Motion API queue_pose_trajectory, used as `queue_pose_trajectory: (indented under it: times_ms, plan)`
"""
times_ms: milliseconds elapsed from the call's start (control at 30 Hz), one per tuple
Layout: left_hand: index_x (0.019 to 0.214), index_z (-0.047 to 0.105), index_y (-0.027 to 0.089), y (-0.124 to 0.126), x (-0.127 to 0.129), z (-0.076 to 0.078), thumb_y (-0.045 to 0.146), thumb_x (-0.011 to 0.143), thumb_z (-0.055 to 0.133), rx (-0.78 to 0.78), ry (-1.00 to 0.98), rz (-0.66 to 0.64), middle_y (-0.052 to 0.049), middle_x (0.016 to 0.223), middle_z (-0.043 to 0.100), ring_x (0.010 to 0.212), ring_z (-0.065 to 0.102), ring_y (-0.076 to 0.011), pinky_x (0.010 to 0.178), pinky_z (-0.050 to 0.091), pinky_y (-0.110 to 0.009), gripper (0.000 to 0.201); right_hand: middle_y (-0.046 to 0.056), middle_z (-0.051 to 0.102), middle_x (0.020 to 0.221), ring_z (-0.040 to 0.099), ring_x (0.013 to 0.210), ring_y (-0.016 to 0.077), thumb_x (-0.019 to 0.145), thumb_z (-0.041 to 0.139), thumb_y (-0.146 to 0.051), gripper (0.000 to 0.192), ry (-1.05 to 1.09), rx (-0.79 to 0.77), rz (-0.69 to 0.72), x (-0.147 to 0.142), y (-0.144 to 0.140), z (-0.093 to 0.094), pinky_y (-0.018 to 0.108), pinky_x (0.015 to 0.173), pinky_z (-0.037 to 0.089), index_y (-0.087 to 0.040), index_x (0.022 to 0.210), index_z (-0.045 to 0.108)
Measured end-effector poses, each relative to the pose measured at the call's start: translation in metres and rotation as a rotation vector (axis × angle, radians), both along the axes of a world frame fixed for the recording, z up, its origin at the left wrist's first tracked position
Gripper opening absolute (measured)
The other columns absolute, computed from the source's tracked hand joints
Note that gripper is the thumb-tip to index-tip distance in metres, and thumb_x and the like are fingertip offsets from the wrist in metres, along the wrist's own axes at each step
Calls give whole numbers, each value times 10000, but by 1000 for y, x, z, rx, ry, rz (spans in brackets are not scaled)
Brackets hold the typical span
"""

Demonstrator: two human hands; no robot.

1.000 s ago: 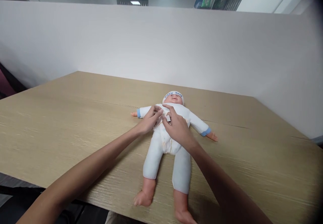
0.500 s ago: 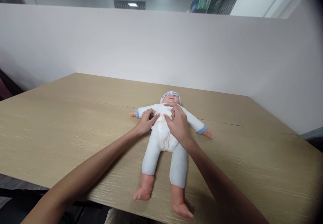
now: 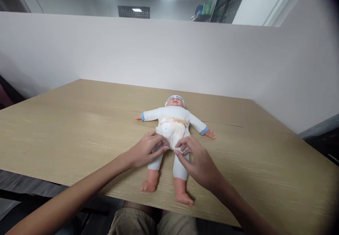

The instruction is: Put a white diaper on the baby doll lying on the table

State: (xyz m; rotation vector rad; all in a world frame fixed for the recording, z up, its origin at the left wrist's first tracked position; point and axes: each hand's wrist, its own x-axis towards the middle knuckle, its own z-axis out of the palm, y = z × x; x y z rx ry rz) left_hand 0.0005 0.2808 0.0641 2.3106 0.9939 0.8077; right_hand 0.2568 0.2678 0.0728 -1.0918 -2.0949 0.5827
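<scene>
A baby doll (image 3: 176,113) lies on its back, arms spread and feet towards me, in a white suit with blue cuffs and a lettered white cap. A white diaper (image 3: 173,130) with an orange-patterned waistband is around its hips, over the suit. At the diaper's lower edge, between the doll's thighs, my left hand (image 3: 148,148) has its thumb and fingers closed on the material. My right hand (image 3: 197,159) pinches the diaper edge opposite, by the other leg opening. Both hands partly cover the doll's thighs, and the fingers hide the exact points of grip.
The doll rests on a wide wooden table (image 3: 87,136) with a seam across it. Behind stands a white partition (image 3: 159,51) with glass above. My knees in beige shorts (image 3: 132,222) are below the table's front edge.
Both hands have moved from the diaper's waistband down towards me to its lower edge between the legs. The waistband is now uncovered. The camera view has tilted slightly.
</scene>
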Motion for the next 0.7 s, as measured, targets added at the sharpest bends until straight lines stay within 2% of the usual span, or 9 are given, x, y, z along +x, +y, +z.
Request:
queue_pose_trajectory:
  times_ms: [100,233,367,433,533,700]
  plan:
    - [1115,667,251,-1,2,-10,417,1069,568,-51,3,-6,-65,1116,745,1080,593,-276,1030,445,-453,198,43,739,1020,697,938,241,1000,632,-239,57,-104,-28,44,6,-9,-13,395,858,559,-266,1046,651]
    - [965,563,234,11,10,-33,490,978,700,-76,-132,179,-48,965,693,938,583,-250,889,461,-402,291,36,732,900,677,837,233,1009,628,-251,63,-202,34,-115,5,5,-26,362,768,488,-240,947,629]
    - [940,465,244,19,17,-48,477,933,753,-199,-328,227,18,837,638,807,603,-199,786,467,-338,371,17,680,802,627,769,222,1004,689,-315,223,-299,102,-190,-4,14,-30,337,692,394,-242,834,564]
    - [937,490,236,22,18,-49,491,920,768,-205,-308,243,28,802,634,764,597,-189,758,450,-327,377,16,673,803,621,778,223,1004,696,-302,230,-315,131,-198,-7,14,-32,334,696,379,-241,829,560]
    - [848,525,228,26,19,-47,531,921,763,-137,-161,261,20,741,631,746,559,-197,738,407,-329,393,23,672,830,619,807,229,1019,680,-277,222,-318,157,-202,-7,15,-37,337,718,389,-240,832,564]
    - [767,559,223,34,19,-41,517,961,718,-100,-60,232,-4,728,616,855,540,-237,770,391,-335,386,46,672,924,615,893,253,1020,680,-243,191,-346,185,-180,-5,23,-44,363,780,431,-233,850,595]
